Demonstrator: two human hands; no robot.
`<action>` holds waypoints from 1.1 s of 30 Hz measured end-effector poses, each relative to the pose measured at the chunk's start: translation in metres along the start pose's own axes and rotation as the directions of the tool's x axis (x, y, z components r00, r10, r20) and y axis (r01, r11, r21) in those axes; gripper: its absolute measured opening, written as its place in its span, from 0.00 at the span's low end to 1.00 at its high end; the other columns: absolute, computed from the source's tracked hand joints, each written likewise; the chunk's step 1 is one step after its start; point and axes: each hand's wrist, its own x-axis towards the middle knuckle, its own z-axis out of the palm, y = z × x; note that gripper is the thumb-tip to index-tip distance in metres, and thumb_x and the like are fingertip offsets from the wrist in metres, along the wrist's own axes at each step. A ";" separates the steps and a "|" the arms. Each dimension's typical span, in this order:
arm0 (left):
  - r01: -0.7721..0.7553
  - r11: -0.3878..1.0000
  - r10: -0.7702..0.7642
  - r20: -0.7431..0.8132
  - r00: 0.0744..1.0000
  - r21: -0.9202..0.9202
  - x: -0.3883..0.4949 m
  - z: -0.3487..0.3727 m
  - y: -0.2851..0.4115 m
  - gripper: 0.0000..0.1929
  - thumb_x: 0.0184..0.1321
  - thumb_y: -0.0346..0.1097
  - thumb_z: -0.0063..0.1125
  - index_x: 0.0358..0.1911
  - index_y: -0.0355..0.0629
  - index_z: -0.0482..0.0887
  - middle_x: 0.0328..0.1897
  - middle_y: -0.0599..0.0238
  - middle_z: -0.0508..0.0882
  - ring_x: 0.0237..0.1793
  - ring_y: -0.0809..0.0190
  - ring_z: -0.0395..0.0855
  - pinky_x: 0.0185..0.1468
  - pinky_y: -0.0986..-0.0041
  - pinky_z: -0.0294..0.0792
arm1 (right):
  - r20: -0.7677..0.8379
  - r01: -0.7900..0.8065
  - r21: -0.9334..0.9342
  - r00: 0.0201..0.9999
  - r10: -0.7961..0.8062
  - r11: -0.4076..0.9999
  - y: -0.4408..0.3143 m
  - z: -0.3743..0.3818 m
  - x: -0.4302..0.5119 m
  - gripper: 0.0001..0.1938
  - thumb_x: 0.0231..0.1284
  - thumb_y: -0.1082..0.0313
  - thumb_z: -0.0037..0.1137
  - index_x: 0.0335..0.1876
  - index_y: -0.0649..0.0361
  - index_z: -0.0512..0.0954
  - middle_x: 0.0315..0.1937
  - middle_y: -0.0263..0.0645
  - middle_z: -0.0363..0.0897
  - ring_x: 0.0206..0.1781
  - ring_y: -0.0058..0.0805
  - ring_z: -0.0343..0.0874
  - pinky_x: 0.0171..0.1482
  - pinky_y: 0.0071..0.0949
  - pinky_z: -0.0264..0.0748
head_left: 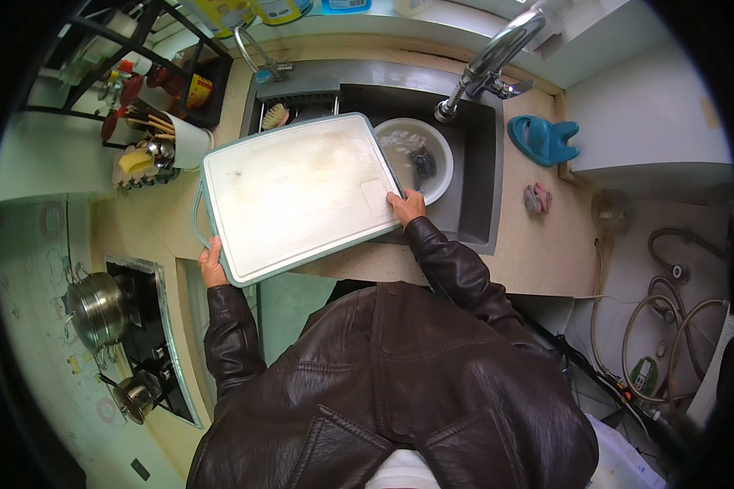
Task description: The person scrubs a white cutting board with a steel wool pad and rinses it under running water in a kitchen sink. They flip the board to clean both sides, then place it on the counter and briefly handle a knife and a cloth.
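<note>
A large white cutting board (300, 192) with a grey-green rim is held up by both hands, tilted over the sink's left part and the counter edge. My left hand (211, 264) grips its lower left edge, below a loop handle (199, 211). At the lower right corner my right hand (407, 208) holds the board, thumb on top. Behind that corner, a white basin (443, 160) with cloudy water and a dark scrubber or cloth (424, 164) stands in the grey sink (474, 177). The board hides part of the basin and sink.
Over the sink arches a chrome faucet (489, 52); a smaller tap (260, 58) stands left. A brush (275, 116) lies by the rack. On the right counter are a teal plastic holder (543, 139) and a crumpled cloth (537, 198). Steel pots (98, 308) stand on the stove at left.
</note>
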 end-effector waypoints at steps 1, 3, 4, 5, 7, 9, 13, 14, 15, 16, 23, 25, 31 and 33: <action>0.028 1.000 -0.028 -0.015 0.999 -0.004 0.006 -0.010 -0.009 0.17 0.61 0.38 0.60 0.42 0.27 0.81 0.38 0.55 0.85 0.35 0.64 0.83 0.43 0.75 0.74 | -0.021 0.001 -0.074 1.000 -0.002 0.997 -0.005 0.002 0.000 0.25 0.46 0.57 0.62 0.44 0.73 0.79 0.35 0.56 0.82 0.40 0.46 0.82 0.46 0.35 0.74; 0.083 0.995 -0.085 -0.031 0.996 -0.054 0.020 -0.029 -0.029 0.17 0.60 0.38 0.62 0.41 0.27 0.80 0.39 0.54 0.84 0.37 0.62 0.83 0.44 0.72 0.74 | -0.020 0.015 -0.106 1.000 -0.017 0.994 -0.015 0.007 0.002 0.24 0.46 0.59 0.59 0.45 0.73 0.78 0.39 0.59 0.81 0.44 0.50 0.81 0.50 0.36 0.73; 0.115 0.990 -0.117 -0.029 0.993 -0.079 0.027 -0.038 -0.038 0.17 0.60 0.38 0.62 0.41 0.27 0.80 0.40 0.54 0.84 0.38 0.61 0.83 0.44 0.71 0.75 | -0.017 0.009 -0.123 1.000 -0.011 0.992 -0.019 0.011 0.003 0.24 0.46 0.60 0.58 0.46 0.73 0.78 0.41 0.60 0.81 0.47 0.52 0.80 0.52 0.36 0.73; 0.125 0.988 -0.125 -0.003 0.992 -0.096 0.033 -0.046 -0.047 0.17 0.61 0.38 0.62 0.41 0.27 0.80 0.40 0.54 0.83 0.38 0.61 0.83 0.44 0.71 0.75 | -0.038 0.023 -0.115 0.999 -0.028 0.993 -0.022 0.014 0.004 0.23 0.46 0.61 0.57 0.46 0.72 0.78 0.41 0.60 0.80 0.47 0.52 0.80 0.52 0.36 0.73; 0.138 0.987 -0.140 -0.024 0.990 -0.083 0.042 -0.060 -0.065 0.16 0.62 0.37 0.60 0.41 0.27 0.78 0.41 0.54 0.83 0.39 0.59 0.83 0.46 0.68 0.75 | -0.088 0.072 -0.090 0.993 -0.080 0.993 -0.028 0.021 0.005 0.22 0.47 0.63 0.54 0.46 0.72 0.79 0.42 0.60 0.80 0.48 0.52 0.80 0.53 0.36 0.73; 0.144 0.987 -0.147 -0.037 0.988 -0.064 0.050 -0.069 -0.077 0.13 0.62 0.34 0.60 0.40 0.28 0.78 0.40 0.55 0.82 0.40 0.60 0.82 0.49 0.69 0.74 | -0.113 0.051 -0.089 0.992 -0.061 0.995 -0.033 0.026 0.005 0.20 0.48 0.66 0.51 0.47 0.70 0.79 0.40 0.60 0.80 0.48 0.54 0.79 0.54 0.39 0.73; -0.046 0.999 0.045 -0.137 0.990 -0.004 0.052 -0.065 -0.082 0.26 0.59 0.31 0.62 0.56 0.22 0.68 0.60 0.42 0.72 0.60 0.55 0.71 0.63 0.65 0.63 | -0.132 0.029 -0.023 0.991 -0.032 0.999 -0.035 0.037 0.004 0.19 0.49 0.69 0.50 0.47 0.67 0.79 0.40 0.59 0.80 0.48 0.54 0.79 0.54 0.40 0.73; -0.087 0.994 0.096 -0.151 0.984 0.066 0.051 -0.059 -0.079 0.33 0.57 0.31 0.64 0.63 0.21 0.63 0.67 0.38 0.67 0.66 0.52 0.67 0.67 0.64 0.59 | -0.120 0.019 -0.046 0.992 -0.024 0.999 -0.033 0.039 0.004 0.18 0.49 0.70 0.49 0.47 0.65 0.80 0.41 0.57 0.81 0.48 0.53 0.79 0.54 0.40 0.73; -0.134 0.960 0.168 -0.124 0.978 0.247 0.048 -0.053 -0.072 0.35 0.55 0.32 0.65 0.63 0.23 0.63 0.68 0.39 0.66 0.66 0.50 0.66 0.67 0.64 0.58 | -0.127 0.021 -0.069 0.991 -0.030 0.997 -0.032 0.041 0.005 0.18 0.49 0.70 0.49 0.47 0.65 0.80 0.41 0.57 0.81 0.48 0.53 0.79 0.54 0.40 0.73; -0.171 0.890 0.222 -0.074 0.972 0.423 0.046 -0.045 -0.063 0.36 0.52 0.33 0.67 0.63 0.25 0.63 0.68 0.39 0.65 0.67 0.49 0.66 0.68 0.63 0.57 | -0.151 0.030 -0.083 0.988 -0.042 0.996 -0.029 0.043 0.007 0.18 0.49 0.70 0.49 0.47 0.64 0.80 0.41 0.57 0.81 0.48 0.53 0.79 0.54 0.39 0.73; -0.746 0.271 0.381 0.644 0.663 0.608 0.006 0.128 -0.055 0.46 0.41 0.48 0.72 0.66 0.40 0.64 0.71 0.43 0.63 0.72 0.41 0.56 0.71 0.52 0.53 | 0.033 0.107 0.089 0.993 -0.110 0.990 -0.002 0.046 0.034 0.20 0.51 0.65 0.53 0.48 0.68 0.78 0.43 0.61 0.79 0.49 0.56 0.78 0.54 0.38 0.72; -0.788 0.132 0.149 0.774 0.616 0.601 -0.020 0.179 -0.065 0.52 0.38 0.55 0.73 0.69 0.46 0.60 0.74 0.45 0.56 0.74 0.42 0.51 0.70 0.43 0.49 | 0.112 0.073 0.204 0.989 -0.098 0.976 0.002 0.042 0.037 0.20 0.52 0.63 0.54 0.48 0.69 0.78 0.44 0.62 0.79 0.50 0.54 0.78 0.55 0.38 0.72; -0.839 -0.019 -0.094 0.835 0.542 0.543 -0.039 0.227 -0.093 0.47 0.41 0.45 0.73 0.69 0.50 0.60 0.76 0.50 0.50 0.75 0.42 0.43 0.67 0.35 0.46 | 0.339 -0.267 0.420 0.933 0.123 0.868 -0.001 0.011 0.023 0.25 0.59 0.55 0.57 0.58 0.62 0.76 0.56 0.46 0.77 0.55 0.43 0.76 0.50 0.47 0.74; -0.846 -0.036 -0.104 0.840 0.532 0.532 -0.035 0.224 -0.102 0.44 0.44 0.39 0.70 0.68 0.51 0.60 0.76 0.51 0.50 0.76 0.42 0.43 0.67 0.35 0.47 | 0.420 -0.342 0.428 0.895 0.151 0.837 -0.003 0.000 0.019 0.25 0.57 0.54 0.60 0.58 0.59 0.75 0.57 0.43 0.75 0.55 0.43 0.74 0.46 0.47 0.75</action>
